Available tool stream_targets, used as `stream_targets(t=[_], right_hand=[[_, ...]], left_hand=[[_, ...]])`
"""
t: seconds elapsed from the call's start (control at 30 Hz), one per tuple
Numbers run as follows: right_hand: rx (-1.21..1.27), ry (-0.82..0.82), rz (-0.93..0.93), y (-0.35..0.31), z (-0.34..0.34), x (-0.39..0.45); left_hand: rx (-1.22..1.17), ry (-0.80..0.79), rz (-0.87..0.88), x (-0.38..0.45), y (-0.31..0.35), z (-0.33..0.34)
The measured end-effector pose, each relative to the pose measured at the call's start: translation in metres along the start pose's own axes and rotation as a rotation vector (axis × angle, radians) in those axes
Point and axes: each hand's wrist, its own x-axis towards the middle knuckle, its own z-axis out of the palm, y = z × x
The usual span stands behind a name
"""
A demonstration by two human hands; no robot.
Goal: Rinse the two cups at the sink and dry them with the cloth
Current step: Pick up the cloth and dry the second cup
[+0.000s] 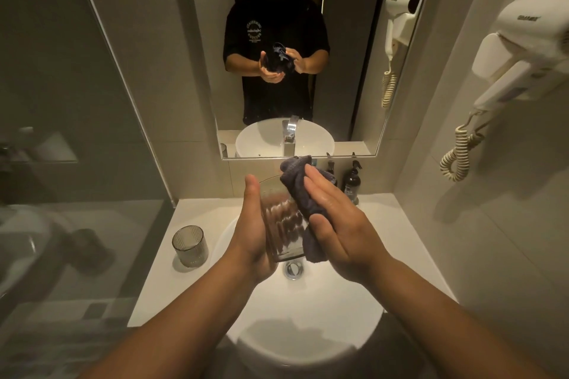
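Note:
Over the white round sink (308, 304), my left hand (252, 224) grips a ribbed smoky glass cup (283, 224) from the left side, its thumb up by the rim. My right hand (335, 218) presses a dark grey cloth (300, 191) against the cup's right side with straight fingers and the thumb underneath; the cloth drapes over the rim and hangs down past the base. A second ribbed glass cup (189, 244) stands upright on the white counter (197, 280) to the left of the sink.
The sink drain (293, 268) lies under the held cup. Dark pump bottles (352, 181) stand at the back right of the counter. A mirror (338, 71) is ahead, a wall hairdryer (523, 55) on the right, a glass partition (77, 163) on the left.

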Motion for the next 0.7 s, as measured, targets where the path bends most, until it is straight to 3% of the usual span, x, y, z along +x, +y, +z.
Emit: stream_targets(t=[0.27,0.43,0.7], right_hand=[[0.059,0.056,0.058,-0.003,-0.005,0.005],[0.061,0.077,0.099,-0.007,0.000,0.004],[-0.018,0.270,0.025,-0.007,0.015,-0.005]], left_hand=[[0.037,-0.059,0.038,0.008,0.000,-0.003],[-0.056,-0.040,0.070,0.013,0.002,-0.001],[-0.168,0.008,0.002,0.022,-0.005,-0.001]])
